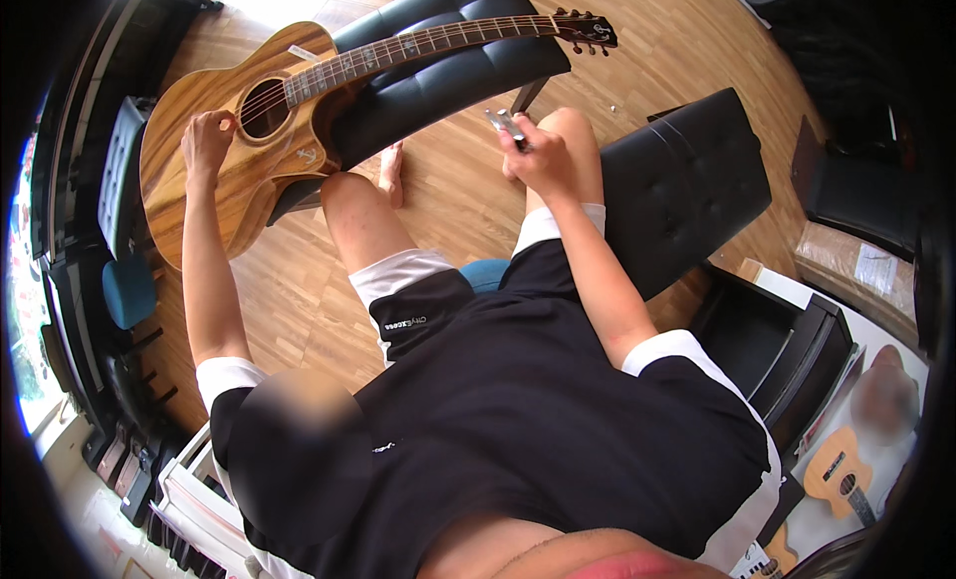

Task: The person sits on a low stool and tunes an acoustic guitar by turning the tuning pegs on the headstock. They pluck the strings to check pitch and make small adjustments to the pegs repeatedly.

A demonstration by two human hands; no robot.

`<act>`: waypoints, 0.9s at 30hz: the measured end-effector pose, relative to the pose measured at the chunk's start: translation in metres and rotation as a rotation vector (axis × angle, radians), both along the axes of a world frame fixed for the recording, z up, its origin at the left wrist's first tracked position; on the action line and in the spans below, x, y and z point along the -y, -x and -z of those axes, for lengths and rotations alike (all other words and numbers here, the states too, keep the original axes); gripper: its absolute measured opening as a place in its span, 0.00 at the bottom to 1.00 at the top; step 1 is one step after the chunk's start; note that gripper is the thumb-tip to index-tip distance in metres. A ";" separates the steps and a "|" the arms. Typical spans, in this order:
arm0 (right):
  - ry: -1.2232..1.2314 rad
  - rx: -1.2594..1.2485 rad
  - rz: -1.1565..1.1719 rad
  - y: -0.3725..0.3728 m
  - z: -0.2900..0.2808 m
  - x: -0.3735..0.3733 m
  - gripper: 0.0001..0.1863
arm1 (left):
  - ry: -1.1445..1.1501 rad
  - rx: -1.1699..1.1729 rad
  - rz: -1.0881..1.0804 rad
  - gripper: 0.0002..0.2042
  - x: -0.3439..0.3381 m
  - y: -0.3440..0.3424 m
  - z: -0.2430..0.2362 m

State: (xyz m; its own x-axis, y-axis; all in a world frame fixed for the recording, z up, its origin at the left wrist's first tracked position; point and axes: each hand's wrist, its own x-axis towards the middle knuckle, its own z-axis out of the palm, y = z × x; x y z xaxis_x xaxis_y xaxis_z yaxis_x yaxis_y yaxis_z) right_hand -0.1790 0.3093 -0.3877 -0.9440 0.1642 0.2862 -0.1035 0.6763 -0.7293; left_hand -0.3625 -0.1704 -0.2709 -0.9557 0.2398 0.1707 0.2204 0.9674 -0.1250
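My left hand (209, 141) is curled, thumb and fingers together, over the body of a light-brown wooden acoustic guitar (174, 216), just left of its sound hole; whatever it holds is too small to make out. The guitar lies with its neck stretched rightward across a black tufted bench (448, 91), a small pale tag near its upper edge. My right hand (538, 161) grips a small silver metal clamp-like object (503, 124) above my right knee, to the right of the guitar body and below the neck.
A second black bench (687, 201) stands at my right. A blue seat (129, 290) and dark instruments line the left. At far right are a black seat (856, 211), a wrapped carton (836, 255), a dark open case (747, 340) and guitar pictures (846, 474). The floor (269, 300) is wood.
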 end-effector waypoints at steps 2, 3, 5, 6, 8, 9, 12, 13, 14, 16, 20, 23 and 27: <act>0.208 -0.086 0.031 -0.009 -0.001 -0.012 0.08 | -0.055 0.018 -0.008 0.06 -0.001 0.000 0.004; 0.401 -0.084 -0.030 -0.015 -0.016 -0.020 0.09 | -0.096 0.051 -0.016 0.07 0.001 0.000 0.007; 0.209 -0.049 0.092 -0.028 -0.036 -0.047 0.07 | -0.179 0.100 -0.049 0.08 -0.010 -0.004 0.014; 0.094 -0.057 0.095 -0.037 -0.045 -0.067 0.06 | -0.222 0.091 -0.070 0.08 -0.026 -0.007 0.004; 0.001 -0.073 0.164 -0.055 -0.028 -0.103 0.05 | -0.300 0.041 -0.058 0.10 -0.026 -0.007 0.017; -0.010 -0.006 0.239 -0.069 -0.022 -0.116 0.05 | -0.306 0.028 -0.116 0.10 -0.031 -0.010 0.023; -0.223 0.138 0.328 -0.112 0.003 -0.154 0.11 | -0.310 -0.080 -0.256 0.10 -0.057 -0.024 0.040; -0.272 0.189 0.347 -0.125 0.013 -0.164 0.14 | -0.320 -0.175 -0.234 0.10 -0.058 -0.027 0.052; -0.391 0.221 0.339 -0.136 0.022 -0.172 0.16 | -0.327 -0.273 -0.210 0.10 -0.059 -0.031 0.062; -0.460 0.272 0.350 -0.148 0.028 -0.175 0.19 | -0.296 -0.327 -0.273 0.07 -0.078 -0.039 0.064; -0.521 0.356 0.320 -0.147 0.025 -0.169 0.22 | -0.541 -0.444 -0.144 0.07 -0.080 -0.036 0.073; -0.579 0.312 0.337 -0.133 0.019 -0.165 0.23 | -0.523 -0.360 -0.149 0.06 -0.079 -0.037 0.073; -0.353 0.073 0.369 -0.054 -0.004 -0.135 0.12 | -0.467 -0.375 -0.128 0.07 -0.085 -0.033 0.074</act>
